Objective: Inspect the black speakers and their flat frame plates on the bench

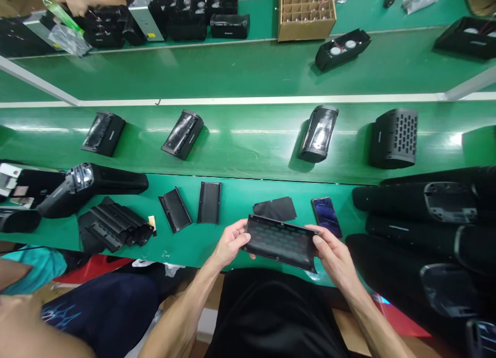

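A black perforated panel (282, 242) is held up over the table's front edge, slightly tilted. My left hand (231, 242) grips its left end between thumb and fingers. At the right end, my right hand (332, 249) pinches its upper corner. Just behind the panel lie flat black sheets (276, 208) on the green table (236, 203). Two more black panels lie to the left, one angled (175, 209) and one upright in view (209, 203). A phone (326, 216) rests beside my right hand.
Black panels (118, 224) are piled at the left, near a large black housing (112, 180). Large black housings (414, 203) crowd the right side. Speakers (318, 134) stand on the green belt (248, 141) behind. A person's arm (23, 316) is at lower left, another person's hand (79, 2) at upper left.
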Motion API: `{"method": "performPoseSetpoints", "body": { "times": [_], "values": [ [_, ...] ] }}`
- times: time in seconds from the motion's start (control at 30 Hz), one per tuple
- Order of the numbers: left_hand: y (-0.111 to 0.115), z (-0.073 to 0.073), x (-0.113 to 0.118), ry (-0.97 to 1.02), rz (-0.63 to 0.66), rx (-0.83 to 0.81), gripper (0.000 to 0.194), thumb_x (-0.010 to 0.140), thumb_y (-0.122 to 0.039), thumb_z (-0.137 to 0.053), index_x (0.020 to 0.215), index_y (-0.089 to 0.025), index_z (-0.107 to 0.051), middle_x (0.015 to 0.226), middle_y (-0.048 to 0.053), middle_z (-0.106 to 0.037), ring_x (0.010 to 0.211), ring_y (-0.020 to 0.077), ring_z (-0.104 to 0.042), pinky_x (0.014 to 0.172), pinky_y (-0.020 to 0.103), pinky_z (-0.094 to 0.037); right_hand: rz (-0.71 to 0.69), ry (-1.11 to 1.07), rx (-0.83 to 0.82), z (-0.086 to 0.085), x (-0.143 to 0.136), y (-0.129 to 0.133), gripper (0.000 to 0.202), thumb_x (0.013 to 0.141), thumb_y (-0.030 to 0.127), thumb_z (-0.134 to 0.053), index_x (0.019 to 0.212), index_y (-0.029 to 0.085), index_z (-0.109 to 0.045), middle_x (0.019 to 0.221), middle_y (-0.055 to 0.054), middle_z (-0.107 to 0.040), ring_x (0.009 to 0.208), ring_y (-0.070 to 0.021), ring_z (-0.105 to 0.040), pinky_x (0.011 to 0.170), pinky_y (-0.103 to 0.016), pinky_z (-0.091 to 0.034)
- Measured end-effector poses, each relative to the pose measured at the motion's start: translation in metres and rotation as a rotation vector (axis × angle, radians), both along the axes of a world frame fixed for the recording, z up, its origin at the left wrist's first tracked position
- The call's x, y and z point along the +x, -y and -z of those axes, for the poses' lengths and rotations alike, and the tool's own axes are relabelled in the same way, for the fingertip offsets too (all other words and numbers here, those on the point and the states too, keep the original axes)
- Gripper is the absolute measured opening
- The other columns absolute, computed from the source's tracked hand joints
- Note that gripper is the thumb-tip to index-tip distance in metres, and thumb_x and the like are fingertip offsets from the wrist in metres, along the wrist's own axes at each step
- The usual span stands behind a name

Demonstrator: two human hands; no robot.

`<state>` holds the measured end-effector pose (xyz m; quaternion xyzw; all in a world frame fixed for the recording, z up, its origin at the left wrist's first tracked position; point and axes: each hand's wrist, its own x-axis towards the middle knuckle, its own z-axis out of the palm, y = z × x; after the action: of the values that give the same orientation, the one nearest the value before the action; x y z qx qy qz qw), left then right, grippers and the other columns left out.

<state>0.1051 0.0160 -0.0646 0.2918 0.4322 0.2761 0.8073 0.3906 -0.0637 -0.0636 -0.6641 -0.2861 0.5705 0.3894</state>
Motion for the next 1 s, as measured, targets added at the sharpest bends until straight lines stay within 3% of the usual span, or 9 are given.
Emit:
{"method": "performPoseSetpoints", "body": {
  "times": [0.5,0.67,0.8,0.9,1.0],
  "values": [
    [-0.001,-0.002,0.002,0.010,-0.014,-0.013,0.051,0.084,-0.039,-0.078,0.126,-0.012,-0.068,0.084,0.006,-0.074,0.056,0.0154,-0.066,0.049,0.029,-0.061,0.012,-0.006,-0.021,-0.002,0.000,-0.002,0.047,0.093,0.058,-0.066,0.121,0.022,-0.075,0.082,-0.004,-0.071,0.064,-0.0190,-0.061,0.059,-0.029,-0.051],
    [-0.001,0.004,0.000,0.138,-0.091,-0.014,0.058,0.091,-0.057,-0.068,0.127,-0.012,-0.069,0.086,0.008,-0.074,0.060,0.0175,-0.068,0.054,0.031,-0.061,0.086,-0.125,-0.044,-0.007,-0.007,-0.009,0.047,0.090,0.062,-0.069,0.115,0.023,-0.075,0.080,-0.004,-0.071,0.064,-0.0195,-0.062,0.058,-0.030,-0.054],
    [-0.002,0.007,0.004,0.284,-0.149,0.002,0.090,0.072,-0.079,-0.077,0.137,-0.017,-0.065,0.107,0.012,-0.073,0.079,0.0217,-0.070,0.068,0.035,-0.062,0.164,-0.140,-0.019,-0.012,-0.013,-0.021,0.047,0.085,0.063,-0.073,0.107,0.022,-0.076,0.068,-0.002,-0.067,0.054,-0.0184,-0.058,0.049,-0.029,-0.049],
    [-0.003,0.008,0.017,0.331,-0.160,0.021,0.096,0.054,-0.067,-0.095,0.135,-0.022,-0.067,0.116,0.011,-0.072,0.095,0.0254,-0.069,0.081,0.037,-0.059,0.194,-0.191,0.023,-0.016,-0.021,-0.033,0.043,0.086,0.061,-0.072,0.107,0.024,-0.074,0.067,-0.003,-0.069,0.054,-0.0216,-0.061,0.049,-0.032,-0.050],
    [-0.005,0.012,0.036,0.373,-0.144,0.043,0.085,0.052,-0.055,-0.100,0.126,-0.026,-0.071,0.115,0.009,-0.073,0.104,0.0280,-0.070,0.091,0.041,-0.057,0.215,-0.258,0.069,-0.015,-0.036,-0.041,0.033,0.090,0.057,-0.069,0.105,0.027,-0.074,0.070,-0.005,-0.071,0.057,-0.0244,-0.064,0.050,-0.036,-0.053]
  ]
}}
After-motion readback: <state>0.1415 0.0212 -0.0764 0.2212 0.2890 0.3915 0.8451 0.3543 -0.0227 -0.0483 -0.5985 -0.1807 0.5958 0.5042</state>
